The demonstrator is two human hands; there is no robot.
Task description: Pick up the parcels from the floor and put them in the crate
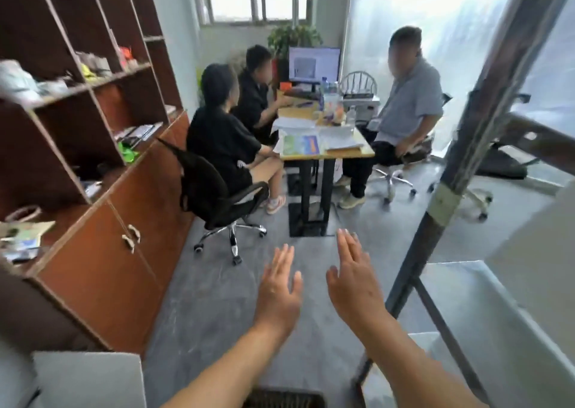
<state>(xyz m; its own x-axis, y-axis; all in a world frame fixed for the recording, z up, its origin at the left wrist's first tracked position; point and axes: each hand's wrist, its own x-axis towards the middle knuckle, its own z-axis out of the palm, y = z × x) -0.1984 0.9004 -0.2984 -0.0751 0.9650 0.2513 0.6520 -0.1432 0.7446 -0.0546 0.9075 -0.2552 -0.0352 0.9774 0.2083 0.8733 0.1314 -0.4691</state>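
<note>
Both hands are held out over the grey floor, on the near side of the desk. The left hand is seen palm down, fingers straight and slightly spread; nothing is held. The right hand is likewise flat and released, just beside the left and apart from it.

Parcels: none is seen on the floor between the hands and the desk. Small packets are noted on the shelves of the wooden cabinet, left of the desk, but these are off the floor.

Crate: not identified. A dark slatted object is cut off by the bottom edge, farther from the desk than the hands. It may be the crate, but too little is shown to tell. A pale box lies to the near left of the desk.

Three seated people are grouped at the desk. A metal post stands to its near right.

Progress: no parcel is in hand and none is shown deposited. The moment is judged to fall before a pick. How many parcels remain cannot be read. A parcel has yet to be located, probably outside the view.
</note>
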